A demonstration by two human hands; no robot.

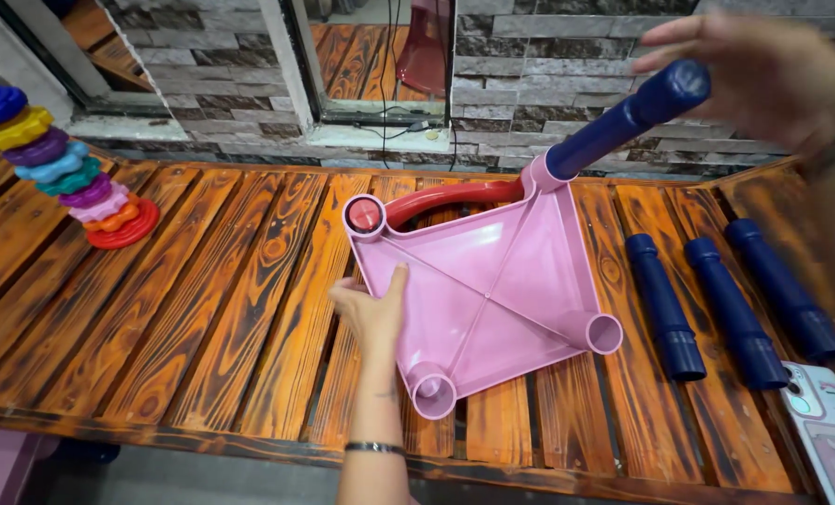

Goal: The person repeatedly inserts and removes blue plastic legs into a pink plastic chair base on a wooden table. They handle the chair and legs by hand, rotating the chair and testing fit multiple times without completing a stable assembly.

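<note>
The left hand (pixel 372 313) is lying open against the near-left edge of a pink diamond-shaped tray (pixel 492 290) lying flat mid-desk, round sockets at its corners. A blue tube (pixel 628 117) is standing in the far socket, leaning up and right; the blurred right hand (pixel 763 75) is hovering open at its top. Three blue tubes (pixel 731 309) are lying right, long axes running near-far. The slatted wooden desk (pixel 202 309) is meeting a stone wall (pixel 548 65); a ring stack (pixel 66 168) is standing far left.

A pink square plastic tray (pixel 492 290) with tube sockets at its corners lies upside down on the slatted wooden table, a dark blue leg tube (pixel 628 117) standing tilted in its far socket.
</note>
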